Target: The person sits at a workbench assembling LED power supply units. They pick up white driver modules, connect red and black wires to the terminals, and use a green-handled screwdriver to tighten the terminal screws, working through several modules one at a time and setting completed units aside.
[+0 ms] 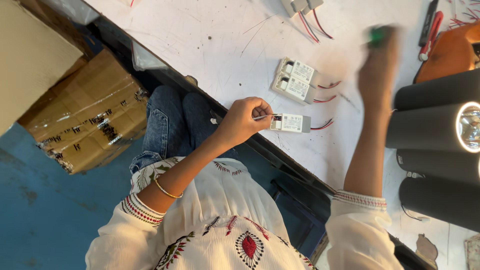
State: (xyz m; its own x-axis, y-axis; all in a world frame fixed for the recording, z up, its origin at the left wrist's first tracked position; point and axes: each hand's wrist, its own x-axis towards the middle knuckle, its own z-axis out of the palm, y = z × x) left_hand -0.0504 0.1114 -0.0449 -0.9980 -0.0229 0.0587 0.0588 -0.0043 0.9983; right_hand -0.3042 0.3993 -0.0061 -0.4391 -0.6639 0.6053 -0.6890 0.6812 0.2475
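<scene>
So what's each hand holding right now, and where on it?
The left hand pinches a thin wire by its end, at a small white box. The right hand grips a blurred green thing from below; the exact hold cannot be told.

Open white tabletop spans the frame's upper middle; stacked black cylindrical lamp housings block the right, two white rectangular driver boxes sit centre.

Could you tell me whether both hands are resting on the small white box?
No: only the left hand is at the white box; the right hand is raised, holding something green.
</scene>
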